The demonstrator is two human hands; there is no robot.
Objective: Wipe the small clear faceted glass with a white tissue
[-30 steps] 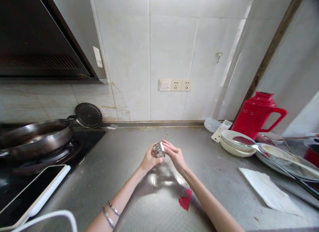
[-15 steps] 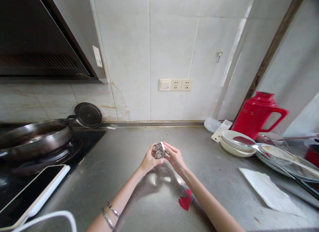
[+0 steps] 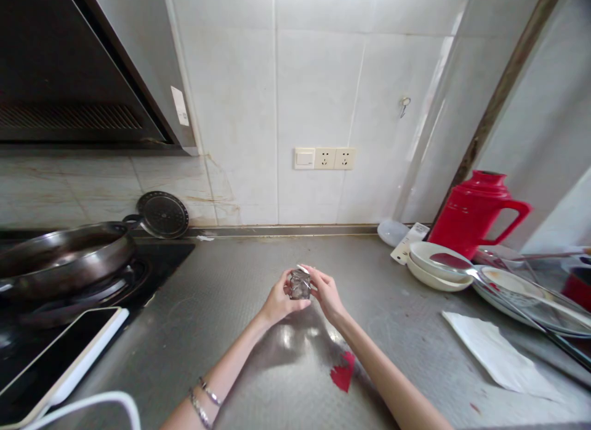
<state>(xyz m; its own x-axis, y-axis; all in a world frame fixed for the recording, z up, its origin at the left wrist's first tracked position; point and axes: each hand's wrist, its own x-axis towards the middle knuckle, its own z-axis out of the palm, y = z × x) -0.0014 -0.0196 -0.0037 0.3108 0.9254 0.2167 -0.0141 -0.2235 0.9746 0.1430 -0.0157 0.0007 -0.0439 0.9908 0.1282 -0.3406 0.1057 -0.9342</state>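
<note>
A small clear, glass-like object (image 3: pixel 300 284) with a greyish look is held up over the middle of the steel counter. My left hand (image 3: pixel 280 297) wraps round its left side, thumb beneath. On its right side, the fingers of my right hand (image 3: pixel 324 291) press against it, with a small white piece (image 3: pixel 302 269) at its top edge by the fingertips. What exactly the object is cannot be made out. A red scrap (image 3: pixel 342 372) lies on the counter near my right forearm.
At left are a pan (image 3: pixel 69 257) on the stove and a phone (image 3: pixel 60 362) with a white cable. Bowls (image 3: pixel 438 276), plates and utensils, a red flask (image 3: pixel 475 214) and a white tissue (image 3: pixel 501 353) occupy the right. A wall socket (image 3: pixel 324 159) is behind.
The clear object has shifted slightly right and turned in my hands. The white piece now lies flatter across its top, and my right fingers have moved a little.
</note>
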